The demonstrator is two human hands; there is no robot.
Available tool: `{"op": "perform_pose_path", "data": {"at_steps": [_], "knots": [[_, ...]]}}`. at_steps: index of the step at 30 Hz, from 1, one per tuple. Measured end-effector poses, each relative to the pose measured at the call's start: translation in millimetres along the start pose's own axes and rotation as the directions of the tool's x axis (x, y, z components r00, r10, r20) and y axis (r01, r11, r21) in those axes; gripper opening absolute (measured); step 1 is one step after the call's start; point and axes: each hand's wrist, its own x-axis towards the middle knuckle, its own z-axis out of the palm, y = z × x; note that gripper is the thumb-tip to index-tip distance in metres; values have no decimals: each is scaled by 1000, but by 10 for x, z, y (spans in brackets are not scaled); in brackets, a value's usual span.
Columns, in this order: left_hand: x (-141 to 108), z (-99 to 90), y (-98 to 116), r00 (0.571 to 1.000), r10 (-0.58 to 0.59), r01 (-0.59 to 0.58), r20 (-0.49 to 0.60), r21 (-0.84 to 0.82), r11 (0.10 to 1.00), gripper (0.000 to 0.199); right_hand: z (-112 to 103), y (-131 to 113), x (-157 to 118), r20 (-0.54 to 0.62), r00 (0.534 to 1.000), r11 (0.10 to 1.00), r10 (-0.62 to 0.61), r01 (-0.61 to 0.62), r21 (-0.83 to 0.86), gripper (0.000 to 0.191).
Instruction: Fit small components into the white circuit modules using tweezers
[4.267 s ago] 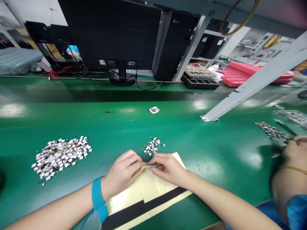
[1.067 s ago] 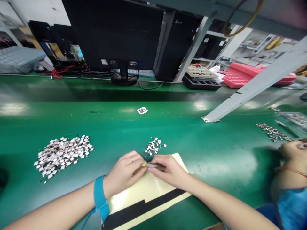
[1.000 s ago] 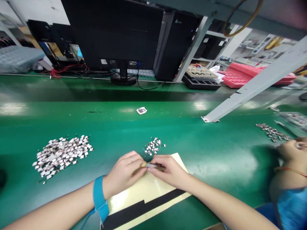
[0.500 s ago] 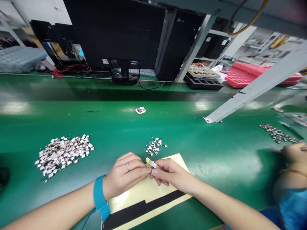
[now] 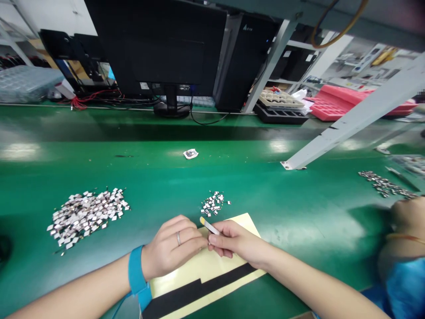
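Note:
My right hand (image 5: 229, 239) pinches a thin whitish strip with a yellow end (image 5: 210, 226), which points up and to the left from between thumb and fingers. Close beside it, my left hand (image 5: 177, 246) has a ring on it and a teal wrist strap (image 5: 136, 270). Its fingers are pressed together and bent, and what its thumb and fingertips may hold is hidden. Both hands are above a pale yellow sheet (image 5: 229, 261) with a black band. Just beyond them lies a small pile of little white-and-dark parts (image 5: 214, 203).
A large heap of similar small parts (image 5: 86, 215) lies to the left. Farther back are a small white-edged piece (image 5: 191, 153), a monitor (image 5: 159, 48) and trays (image 5: 282, 104). A slanted metal post (image 5: 345, 119) stands right, near another person's hand (image 5: 410, 217) and more parts (image 5: 385, 184).
My left fingers have drawn slightly back to the left from my right fingertips. The strip stays in my right hand, tilted a little differently. The view has shifted slightly.

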Motion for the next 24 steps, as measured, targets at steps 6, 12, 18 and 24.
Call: {"op": "perform_pose_path", "data": {"at_steps": [6,12,18,24], "knots": [[-13,27,-30,1000,-6,7,23,-18,1000,14,0,-10,1,0,999,999,35,-35,7,38],[-18,32,-28,999,-22,23,30,-32,999,13,2,-11,19,41,997,998,67,-67,-17,42],[-17,20,-29,999,-5,7,49,-24,1000,11,-22,-8,7,50,997,997,64,-61,-51,40],[8,4,-20,999,3,-3,39,-14,1000,9,-25,3,4,40,999,998,25,-23,-63,36]]}}
